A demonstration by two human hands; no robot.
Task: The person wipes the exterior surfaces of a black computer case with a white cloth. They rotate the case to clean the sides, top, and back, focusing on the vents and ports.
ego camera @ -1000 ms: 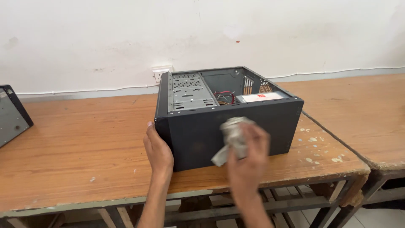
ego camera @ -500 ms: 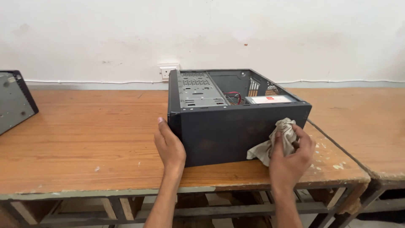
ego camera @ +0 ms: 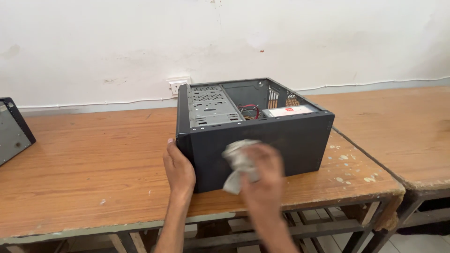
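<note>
Head view: the right hand (ego camera: 263,180), blurred, is closed around a crumpled grey cloth (ego camera: 238,161) and presses it against the near dark side panel of an open computer case (ego camera: 255,133). The left hand (ego camera: 178,169) lies flat and open against the case's near left corner, fingers upward, gripping nothing. The case rests on a worn wooden table (ego camera: 89,159), just ahead of both hands and between them, its top side uncovered, showing a metal drive cage and red wires. A second table (ego camera: 403,126) adjoins on the right. Another case (ego camera: 11,136) sits at the far left edge. A wall socket (ego camera: 177,84) is mounted behind.
</note>
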